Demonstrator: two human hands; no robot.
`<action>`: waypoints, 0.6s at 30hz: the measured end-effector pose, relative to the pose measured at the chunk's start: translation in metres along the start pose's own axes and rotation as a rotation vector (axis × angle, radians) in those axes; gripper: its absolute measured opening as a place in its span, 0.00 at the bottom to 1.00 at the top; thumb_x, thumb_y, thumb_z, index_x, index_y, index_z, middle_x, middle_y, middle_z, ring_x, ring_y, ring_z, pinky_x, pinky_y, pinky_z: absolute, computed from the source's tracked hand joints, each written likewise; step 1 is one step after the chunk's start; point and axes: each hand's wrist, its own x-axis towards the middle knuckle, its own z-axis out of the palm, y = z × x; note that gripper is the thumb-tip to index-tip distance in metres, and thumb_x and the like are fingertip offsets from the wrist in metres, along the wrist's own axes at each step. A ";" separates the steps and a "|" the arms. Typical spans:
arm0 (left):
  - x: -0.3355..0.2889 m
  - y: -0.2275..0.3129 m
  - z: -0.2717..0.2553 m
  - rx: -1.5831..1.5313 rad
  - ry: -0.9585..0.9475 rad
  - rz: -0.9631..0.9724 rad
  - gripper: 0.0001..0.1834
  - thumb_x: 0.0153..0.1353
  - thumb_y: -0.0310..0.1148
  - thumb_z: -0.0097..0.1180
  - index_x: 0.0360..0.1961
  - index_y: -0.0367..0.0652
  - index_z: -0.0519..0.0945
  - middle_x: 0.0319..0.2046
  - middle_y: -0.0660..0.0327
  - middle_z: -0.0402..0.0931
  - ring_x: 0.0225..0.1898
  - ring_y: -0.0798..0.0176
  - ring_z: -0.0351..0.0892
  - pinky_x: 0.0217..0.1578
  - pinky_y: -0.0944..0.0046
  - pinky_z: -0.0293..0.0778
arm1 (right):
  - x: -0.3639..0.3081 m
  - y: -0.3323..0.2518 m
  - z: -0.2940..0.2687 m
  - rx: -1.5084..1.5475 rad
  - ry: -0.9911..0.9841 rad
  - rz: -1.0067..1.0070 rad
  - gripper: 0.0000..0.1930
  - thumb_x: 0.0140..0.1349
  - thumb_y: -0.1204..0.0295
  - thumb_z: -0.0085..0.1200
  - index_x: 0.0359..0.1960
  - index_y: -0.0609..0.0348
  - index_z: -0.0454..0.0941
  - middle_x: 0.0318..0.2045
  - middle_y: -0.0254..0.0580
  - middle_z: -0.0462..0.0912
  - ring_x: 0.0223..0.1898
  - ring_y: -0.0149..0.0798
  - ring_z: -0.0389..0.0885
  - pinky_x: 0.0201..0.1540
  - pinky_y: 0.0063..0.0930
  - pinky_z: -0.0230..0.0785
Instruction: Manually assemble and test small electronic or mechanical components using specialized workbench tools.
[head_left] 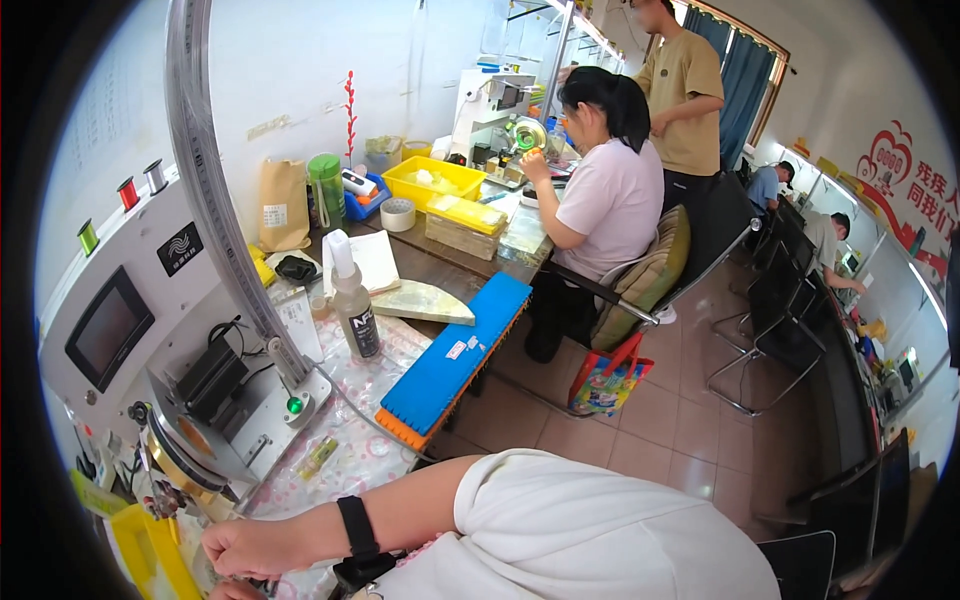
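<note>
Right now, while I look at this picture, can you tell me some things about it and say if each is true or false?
1. The red spool sits between the green spool and the silver spool. True.
2. The bottle has a red cap. False: the bottle's cap is white.
3. The blue slab lies over an orange layer. True.
4. The wristband is yellow. False: the wristband is black.
5. The right hand is touching the bottle. False: the right hand is near the yellow container.

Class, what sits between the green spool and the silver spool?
The red spool sits between the green spool and the silver spool, as the head view shows.
</note>
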 end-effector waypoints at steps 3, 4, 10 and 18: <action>-0.008 0.000 -0.002 -0.022 0.037 0.005 0.05 0.56 0.26 0.46 0.27 0.35 0.70 0.23 0.61 0.67 0.24 0.69 0.61 0.28 0.70 0.58 | 0.005 0.005 0.004 -0.140 -0.023 -0.098 0.06 0.52 0.73 0.46 0.22 0.57 0.63 0.15 0.30 0.64 0.13 0.25 0.61 0.14 0.19 0.52; -0.010 0.000 -0.002 -0.040 0.055 0.004 0.04 0.56 0.26 0.46 0.27 0.35 0.70 0.23 0.61 0.67 0.25 0.69 0.61 0.28 0.70 0.58 | -0.007 -0.006 0.008 -0.259 -0.060 -0.185 0.06 0.51 0.73 0.47 0.21 0.58 0.63 0.15 0.31 0.65 0.15 0.28 0.65 0.16 0.22 0.55; -0.016 0.001 -0.009 -0.078 0.139 -0.004 0.05 0.56 0.27 0.48 0.27 0.35 0.70 0.22 0.60 0.66 0.25 0.66 0.62 0.30 0.68 0.60 | -0.108 -0.128 0.051 -0.992 -0.715 -0.216 0.13 0.56 0.63 0.49 0.36 0.60 0.74 0.23 0.42 0.76 0.29 0.37 0.74 0.29 0.29 0.64; -0.031 -0.004 -0.040 -0.097 0.219 0.026 0.06 0.57 0.27 0.46 0.28 0.34 0.70 0.25 0.59 0.67 0.26 0.65 0.63 0.29 0.67 0.60 | -0.224 -0.201 -0.074 -2.134 0.952 -0.389 0.05 0.52 0.73 0.49 0.28 0.60 0.72 0.29 0.43 0.73 0.31 0.43 0.71 0.36 0.32 0.64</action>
